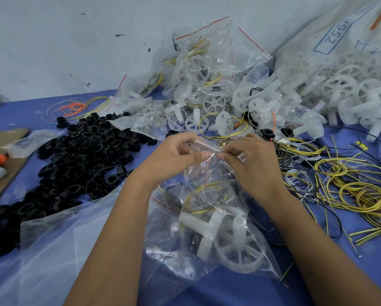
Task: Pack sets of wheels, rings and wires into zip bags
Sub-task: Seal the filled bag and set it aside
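Here, clear zip bag (209,217) holds white wheels (236,246), yellow wires (198,195).

Both hands meet at the top edge of a clear plastic zip bag (209,217): the left hand (174,155) and the right hand (251,160) pinch its mouth between fingertips. Inside the bag lie white spoked plastic wheels (236,246) and coiled yellow wires (207,193). A heap of black plastic rings (79,155) covers the blue tabletop (240,290) to the left, loose yellow wire loops (361,195) lie to the right, and filled clear bags (207,69) pile up behind.
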The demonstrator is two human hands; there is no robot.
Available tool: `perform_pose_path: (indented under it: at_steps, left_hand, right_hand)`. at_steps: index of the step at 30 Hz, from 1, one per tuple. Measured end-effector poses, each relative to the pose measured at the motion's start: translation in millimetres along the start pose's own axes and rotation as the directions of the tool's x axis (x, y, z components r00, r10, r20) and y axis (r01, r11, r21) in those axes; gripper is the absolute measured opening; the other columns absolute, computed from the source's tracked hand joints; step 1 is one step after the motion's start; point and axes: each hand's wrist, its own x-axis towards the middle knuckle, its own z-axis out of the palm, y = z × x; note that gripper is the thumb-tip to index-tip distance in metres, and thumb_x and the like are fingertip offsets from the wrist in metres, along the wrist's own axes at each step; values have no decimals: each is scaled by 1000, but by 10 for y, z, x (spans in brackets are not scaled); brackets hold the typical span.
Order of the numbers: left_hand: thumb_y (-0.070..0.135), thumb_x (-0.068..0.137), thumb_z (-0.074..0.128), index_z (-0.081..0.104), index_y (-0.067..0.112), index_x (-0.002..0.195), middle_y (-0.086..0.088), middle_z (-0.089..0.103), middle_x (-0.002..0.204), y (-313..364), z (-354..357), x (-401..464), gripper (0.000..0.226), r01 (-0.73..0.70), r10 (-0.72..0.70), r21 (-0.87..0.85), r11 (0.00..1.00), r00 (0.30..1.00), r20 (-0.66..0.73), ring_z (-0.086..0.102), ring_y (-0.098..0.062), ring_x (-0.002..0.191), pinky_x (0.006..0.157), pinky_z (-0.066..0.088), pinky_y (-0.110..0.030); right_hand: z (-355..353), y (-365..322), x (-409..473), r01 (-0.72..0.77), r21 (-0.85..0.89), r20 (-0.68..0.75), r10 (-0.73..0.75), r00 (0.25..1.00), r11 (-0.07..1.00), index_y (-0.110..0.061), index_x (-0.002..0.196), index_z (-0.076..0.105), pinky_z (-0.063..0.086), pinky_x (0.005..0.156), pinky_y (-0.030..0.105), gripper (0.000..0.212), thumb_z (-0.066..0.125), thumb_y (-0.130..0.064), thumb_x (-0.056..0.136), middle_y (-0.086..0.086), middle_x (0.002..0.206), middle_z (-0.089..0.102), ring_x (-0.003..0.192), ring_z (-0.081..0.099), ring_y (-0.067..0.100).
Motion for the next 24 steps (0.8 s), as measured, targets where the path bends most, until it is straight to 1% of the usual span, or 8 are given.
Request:
perform_pose_path:
  at_steps: [3,6,11,13,14,17,20,24]
  left_hand:
    - [17,98,68,80,24,94,-2,75,83,-34,-24,-29,14,103,-105,36,994,993,47,61,-8,67,55,52,-20]
    - [14,101,63,80,20,83,1,75,79,-14,-77,-50,25,108,-108,-51,993,994,3,58,-9,57,52,56,-25]
    - [42,89,75,75,18,102,-4,75,90,31,-135,-66,27,227,-220,-155,961,974,61,63,-8,58,57,58,-28]
    - [53,75,86,73,23,115,4,74,91,31,-127,-104,52,351,-340,-35,936,924,175,63,-6,60,56,55,-23]
    - [50,74,87,73,25,113,8,71,84,25,-101,-123,48,364,-367,54,930,901,231,61,-4,58,52,51,-18]
    - [24,87,80,78,22,91,2,65,78,29,9,-115,5,326,-344,111,939,902,260,56,-5,59,48,42,-12]
    - [7,92,72,75,6,95,-8,70,91,-22,28,-61,4,297,-288,-30,955,943,166,63,-18,82,74,49,-22]
    - [9,95,69,76,2,103,-19,77,103,-54,-29,-35,13,215,-239,-279,936,970,-53,69,-25,91,85,55,-39]
  right_hand:
    - [-17,59,-13,-51,-72,64,56,996,996,-21,81,74,47,74,40,15,76,-33,90,-9,76,69,77,56,19]
    - [-54,115,-29,-123,-150,42,130,991,981,-20,59,55,37,57,37,45,68,-48,92,-7,54,46,57,41,17]
    - [-60,6,-19,-161,90,-132,172,976,983,-5,56,47,29,51,35,55,73,-37,92,5,49,33,53,27,21]
    - [-60,2,-11,-177,186,-163,208,964,966,-3,56,45,28,51,35,55,73,-30,94,7,51,32,54,26,20]
    - [-68,5,-9,-183,227,-161,222,962,957,-6,55,45,27,51,32,53,73,-28,95,1,51,31,54,24,13]
    - [-67,20,-9,-278,356,-19,304,952,892,-14,63,62,28,53,24,38,67,-30,97,-13,54,37,54,30,5]
    - [-72,-17,3,-396,416,186,349,918,819,-20,83,70,37,55,17,32,57,-44,99,-16,58,53,55,46,0]
    - [-120,-38,-14,-618,494,502,380,777,611,-25,113,69,59,89,41,67,62,-79,75,2,106,76,101,72,27]
